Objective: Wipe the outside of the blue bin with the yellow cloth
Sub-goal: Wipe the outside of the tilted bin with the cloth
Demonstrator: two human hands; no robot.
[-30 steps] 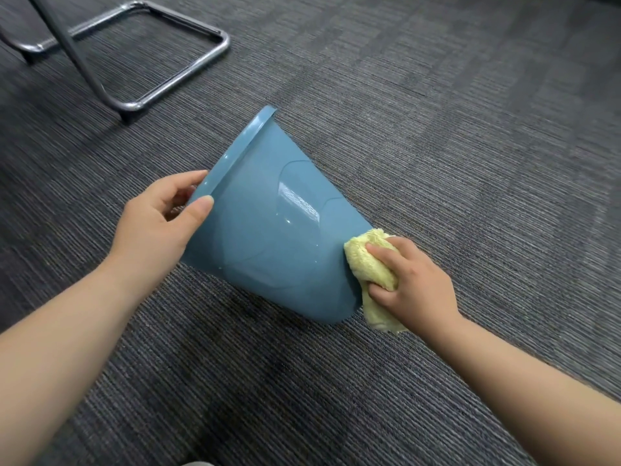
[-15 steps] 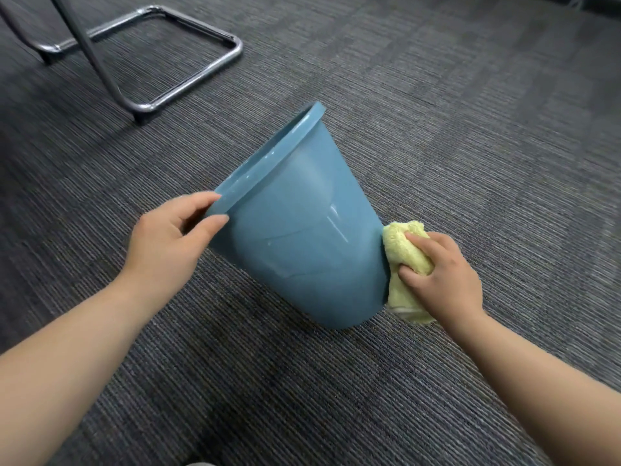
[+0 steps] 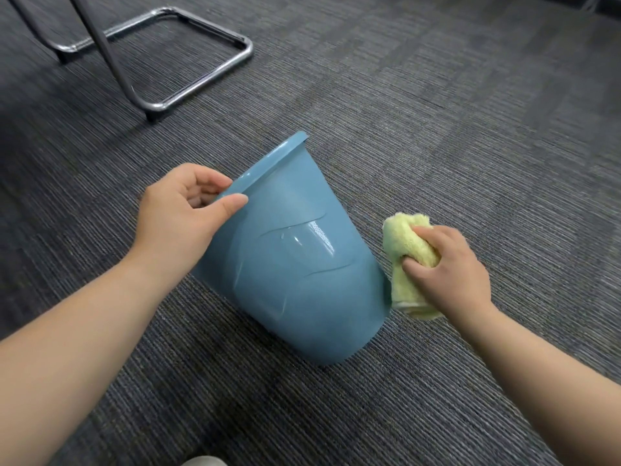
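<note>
The blue bin (image 3: 295, 264) is tilted on the grey carpet, its open mouth facing away to the upper left and its base toward me. My left hand (image 3: 181, 216) grips the rim at its near left side, thumb on the outer wall. My right hand (image 3: 447, 267) holds the bunched yellow cloth (image 3: 406, 250) at the bin's right side. The cloth's lower edge touches the wall near the base; its upper part stands a little clear of the wall.
A chrome tubular chair base (image 3: 188, 55) with a dark slanted leg stands on the carpet at the upper left, behind the bin. Grey striped carpet tiles (image 3: 470, 129) surround the bin. A pale object (image 3: 203, 461) peeks in at the bottom edge.
The bin has been turned and tipped more upright under my left hand. My right hand with the cloth has slid from the base rim up along the right wall.
</note>
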